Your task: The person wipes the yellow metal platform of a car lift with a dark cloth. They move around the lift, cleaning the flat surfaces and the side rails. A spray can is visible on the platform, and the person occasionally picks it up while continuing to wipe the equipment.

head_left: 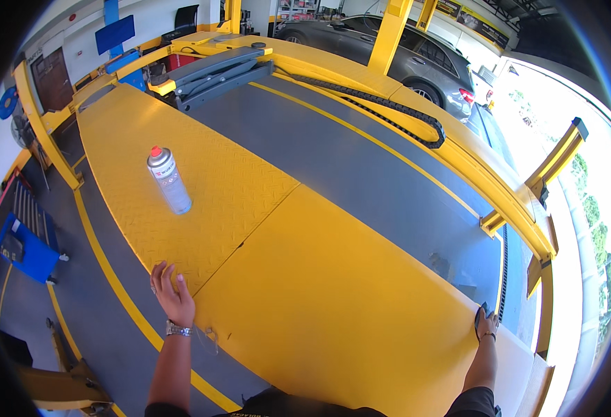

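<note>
Yellow ramp [347, 278] | your left hand [175, 299] was open, empty | your right hand [488, 324] met a dark item [478, 322], grip unclear | a bump could have toppled the can [171, 184]

For you it is hard to tell whether your right hand [487, 324] grips the dark thing [478, 325] beside it, because it shows too small; your dark sleeves [473, 402] are cut off by the lower edge; a yellow post [392, 36] hides part of the grey car [430, 66]; the far shelf goods [300, 14] stay too small to name.
</note>
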Motion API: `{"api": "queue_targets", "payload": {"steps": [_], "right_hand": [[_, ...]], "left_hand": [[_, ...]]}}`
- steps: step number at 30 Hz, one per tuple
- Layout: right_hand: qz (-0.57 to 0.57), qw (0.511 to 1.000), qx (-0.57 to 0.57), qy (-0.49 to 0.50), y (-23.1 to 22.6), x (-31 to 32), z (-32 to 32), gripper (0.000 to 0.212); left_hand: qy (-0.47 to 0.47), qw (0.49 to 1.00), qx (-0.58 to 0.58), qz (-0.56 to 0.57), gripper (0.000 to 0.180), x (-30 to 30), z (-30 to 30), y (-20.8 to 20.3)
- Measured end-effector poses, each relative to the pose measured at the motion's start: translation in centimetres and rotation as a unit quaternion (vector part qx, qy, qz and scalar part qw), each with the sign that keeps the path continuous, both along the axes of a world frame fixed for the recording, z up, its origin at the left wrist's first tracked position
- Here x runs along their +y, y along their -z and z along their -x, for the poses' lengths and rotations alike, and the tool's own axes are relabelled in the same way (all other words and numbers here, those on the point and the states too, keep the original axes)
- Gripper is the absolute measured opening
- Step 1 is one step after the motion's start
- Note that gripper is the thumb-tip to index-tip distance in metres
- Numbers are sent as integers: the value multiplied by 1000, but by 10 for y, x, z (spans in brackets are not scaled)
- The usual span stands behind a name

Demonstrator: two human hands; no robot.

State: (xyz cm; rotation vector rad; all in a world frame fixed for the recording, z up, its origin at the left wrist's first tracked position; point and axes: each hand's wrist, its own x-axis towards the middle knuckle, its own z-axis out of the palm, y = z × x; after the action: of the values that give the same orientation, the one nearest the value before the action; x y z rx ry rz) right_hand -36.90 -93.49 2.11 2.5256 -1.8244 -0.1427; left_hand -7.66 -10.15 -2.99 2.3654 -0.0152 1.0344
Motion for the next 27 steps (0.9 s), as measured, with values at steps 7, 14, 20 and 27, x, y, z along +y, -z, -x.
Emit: {"api": "queue_targets", "payload": {"steps": [7,14,20,27], "right_hand": [[-23,957,58,-283,36,59,-177,74],[-51,861,-75,-500,-3,405,-431,79],[-68,730,-98,-673,0,622,-417,76],[-117,555,-101,-817,-6,632,-264,65]], "left_hand": [[7,999,-3,35,29,-15,1,-2],[8,999,-13,31,31,-10,6,-11],[37,997,-44,53,41,-5,6,-9],[43,997,-16,55,54,-7,-6,-7]]}}
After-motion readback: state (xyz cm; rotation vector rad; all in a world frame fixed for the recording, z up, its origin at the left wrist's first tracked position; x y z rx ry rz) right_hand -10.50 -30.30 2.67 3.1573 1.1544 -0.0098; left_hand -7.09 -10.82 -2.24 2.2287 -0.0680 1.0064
